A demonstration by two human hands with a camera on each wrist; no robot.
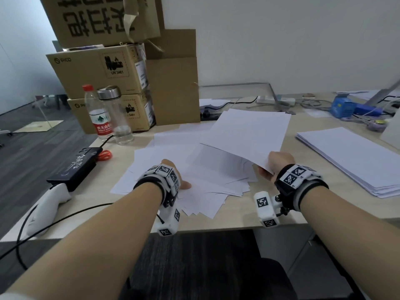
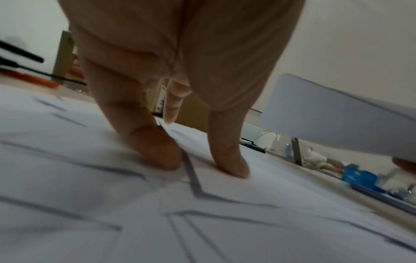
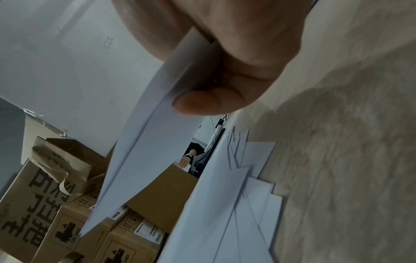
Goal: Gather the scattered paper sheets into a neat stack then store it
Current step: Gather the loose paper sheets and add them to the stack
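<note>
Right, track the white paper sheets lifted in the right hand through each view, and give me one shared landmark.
Head: the lifted white paper sheets hang centre-right above the desk, pinched at their near corner by the right hand.
Left wrist: the same sheets at the right edge.
Right wrist: sheets run from the top centre down-left.
Landmark: the brown cardboard boxes.

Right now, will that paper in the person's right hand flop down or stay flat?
Probably floppy: the held sheets are pinched at one corner by the right hand and already curve. Likely light too. The scattered sheets look slippery, since they overlap loosely.
</note>
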